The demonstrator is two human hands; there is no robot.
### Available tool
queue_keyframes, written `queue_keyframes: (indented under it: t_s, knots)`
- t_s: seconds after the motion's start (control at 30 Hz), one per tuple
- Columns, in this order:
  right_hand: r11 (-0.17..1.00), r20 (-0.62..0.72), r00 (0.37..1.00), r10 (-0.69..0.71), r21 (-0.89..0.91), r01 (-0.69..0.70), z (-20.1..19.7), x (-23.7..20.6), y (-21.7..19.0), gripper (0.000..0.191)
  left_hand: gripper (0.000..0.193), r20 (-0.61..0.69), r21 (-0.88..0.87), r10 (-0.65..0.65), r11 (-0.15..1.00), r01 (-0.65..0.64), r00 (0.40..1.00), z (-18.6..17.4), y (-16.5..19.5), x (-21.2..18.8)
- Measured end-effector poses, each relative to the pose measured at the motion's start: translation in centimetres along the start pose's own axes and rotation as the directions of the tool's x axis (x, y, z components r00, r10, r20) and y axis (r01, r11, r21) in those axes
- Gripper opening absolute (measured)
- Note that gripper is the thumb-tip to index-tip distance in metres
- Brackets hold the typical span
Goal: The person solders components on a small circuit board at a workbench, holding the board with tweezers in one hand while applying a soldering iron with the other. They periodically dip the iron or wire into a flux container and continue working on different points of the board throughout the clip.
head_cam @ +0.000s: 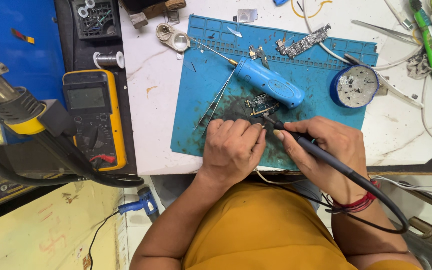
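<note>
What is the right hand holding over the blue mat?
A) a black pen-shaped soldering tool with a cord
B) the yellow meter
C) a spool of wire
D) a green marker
A: the right hand grips a black pen-shaped soldering tool, its tip at a small circuit board on the blue mat, while the left hand rests beside it.
</note>
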State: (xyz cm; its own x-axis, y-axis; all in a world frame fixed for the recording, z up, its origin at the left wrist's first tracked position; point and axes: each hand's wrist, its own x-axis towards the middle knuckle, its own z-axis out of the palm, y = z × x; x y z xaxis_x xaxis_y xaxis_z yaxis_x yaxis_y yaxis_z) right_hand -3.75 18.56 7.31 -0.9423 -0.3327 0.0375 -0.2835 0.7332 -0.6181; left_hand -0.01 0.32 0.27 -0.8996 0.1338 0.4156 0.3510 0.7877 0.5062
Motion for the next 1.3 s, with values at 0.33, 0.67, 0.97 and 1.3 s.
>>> queue_keyframes:
  t_s: [0.33,0.67,0.97,1.3]
  knots:
    - [0.999,-0.034,0.999,-0.028,0.015,0.029,0.4,-0.5,0.3,0.016,0.011,-0.004,-0.019,-0.012,1.0,0.012,1.0,0.0,0.0,0.0]
    - [0.999,-0.114,0.993,-0.038,0.021,0.041,1.5,-1.5,0.8,0.016,0.011,0.011,-0.049,-0.028,0.998,0.028,1.0,0.1,-0.1,0.0]
    - [0.982,-0.253,0.966,-0.045,0.169,0.09,2.4,-3.1,2.8,0.016,0.01,0.005,-0.054,-0.039,0.998,0.04,0.999,0.0,0.0,0.0]
    - [0.978,-0.331,0.942,-0.05,0.176,0.114,4.1,-4.5,5.5,0.022,0.011,-0.02,-0.055,-0.033,0.998,0.031,0.999,0.1,-0.1,0.0]
